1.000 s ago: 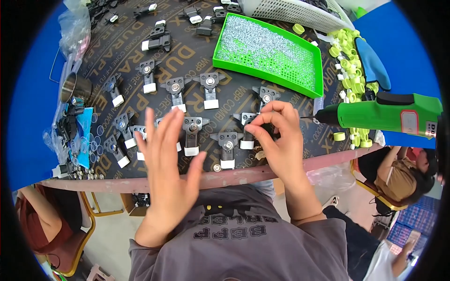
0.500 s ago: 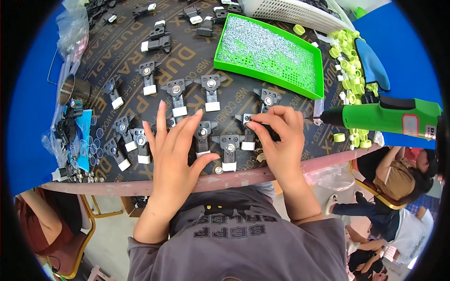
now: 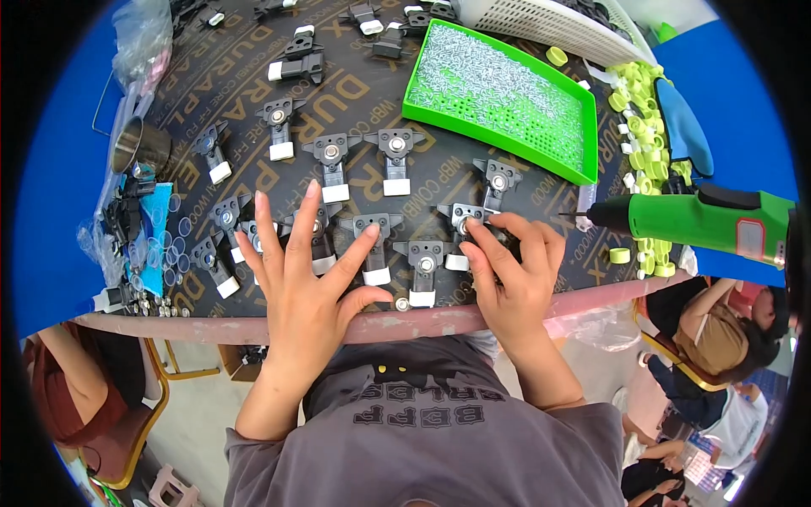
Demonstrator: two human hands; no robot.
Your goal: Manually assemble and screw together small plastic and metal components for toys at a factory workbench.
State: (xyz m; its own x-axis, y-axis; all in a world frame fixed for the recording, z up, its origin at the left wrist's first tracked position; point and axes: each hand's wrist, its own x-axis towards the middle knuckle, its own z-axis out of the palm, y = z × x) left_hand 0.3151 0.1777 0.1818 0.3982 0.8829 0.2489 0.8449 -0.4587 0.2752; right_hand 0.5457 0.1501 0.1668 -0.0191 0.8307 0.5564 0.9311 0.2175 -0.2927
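Note:
Rows of black winged plastic parts with white ends lie on the dark printed board; one full example is this bracket-like part, with a round metal piece at its centre. My left hand is spread over several of them, its index fingertip touching the wing part and its thumb stretched toward the table edge. My right hand bends over another winged part. The index fingertip rests at the round metal piece seated in it, and the thumb is a little apart below.
A green tray of small screws lies far right, before a white basket. Yellow-green rings line the right side, near a green electric screwdriver. Clear rings and a metal cup are left. People sit nearby.
The view has shifted slightly. My right thumb and index have parted from their pinch, and the round metal piece now shows in the part. My left index fingertip has come onto a part.

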